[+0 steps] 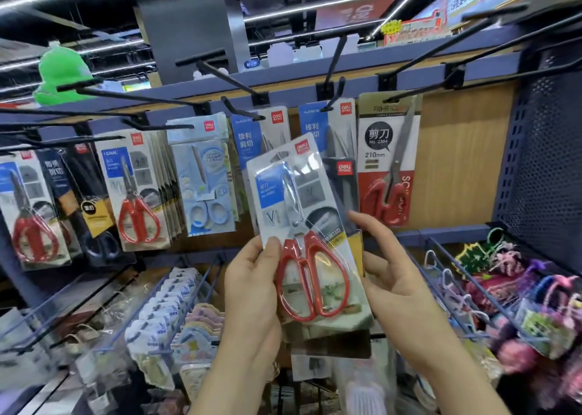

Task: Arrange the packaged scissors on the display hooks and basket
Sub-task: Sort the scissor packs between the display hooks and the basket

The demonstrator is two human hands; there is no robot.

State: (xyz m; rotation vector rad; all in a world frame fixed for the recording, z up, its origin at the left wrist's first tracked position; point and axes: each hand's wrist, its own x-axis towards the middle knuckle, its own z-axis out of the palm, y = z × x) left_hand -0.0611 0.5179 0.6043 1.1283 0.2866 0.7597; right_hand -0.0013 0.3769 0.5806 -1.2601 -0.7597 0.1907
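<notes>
Well, the display wall [456,162] is filling most of the view, with its wooden back panel and a blue rail from which black hooks [233,79] are sticking out towards the person. Below it, wire baskets [453,252] are holding small coloured goods on the right and pale packets on the left. Several packs are hanging in a row. One bundle of red-handled packs [138,194], left of centre, is looking the same as the one in hand, so I judge its hook to be the likely home.

The packaged scissors [302,225] are being held in front of the row, near the middle, with the top leaning to the left and touching no hook. More cards are seeming to lie behind, but how many I cannot tell.

The left hand [252,292] is pinching the lower left part, thumb on the clear front, probably to keep the print facing the person. The right hand [396,285] is resting against the right edge with rather straight fingers, supporting and not clamping. The two hands are apart, one on each side. The hang slot [279,155] at the top is lying uncovered, as threading onto a hook is requiring.
</notes>
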